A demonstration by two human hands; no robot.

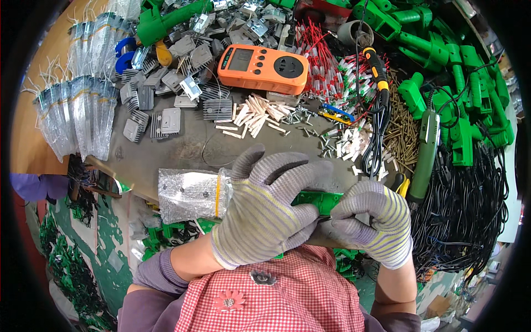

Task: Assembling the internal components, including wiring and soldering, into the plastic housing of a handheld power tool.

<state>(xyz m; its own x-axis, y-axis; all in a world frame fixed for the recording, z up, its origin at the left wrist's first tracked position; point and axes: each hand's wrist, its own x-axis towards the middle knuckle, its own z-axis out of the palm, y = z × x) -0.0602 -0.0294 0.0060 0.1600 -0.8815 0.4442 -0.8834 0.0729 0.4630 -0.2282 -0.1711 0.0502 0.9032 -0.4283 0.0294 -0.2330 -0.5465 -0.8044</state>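
Observation:
Both my hands wear grey gloves with yellow and purple stripes. My left hand is curled round a green plastic housing at the front edge of the bench, its fingers covering much of it. My right hand is closed in a pinch at the housing's right end; what its fingertips hold is hidden. Just left of my left hand lies a clear bubble-wrapped piece with an orange band; whether it joins the housing is hidden by the glove.
Behind my hands are white strips, screws, an orange multimeter and grey finned metal blocks. To the right lie a green power screwdriver, black cables and green housings. Bubble-wrapped parts stand left.

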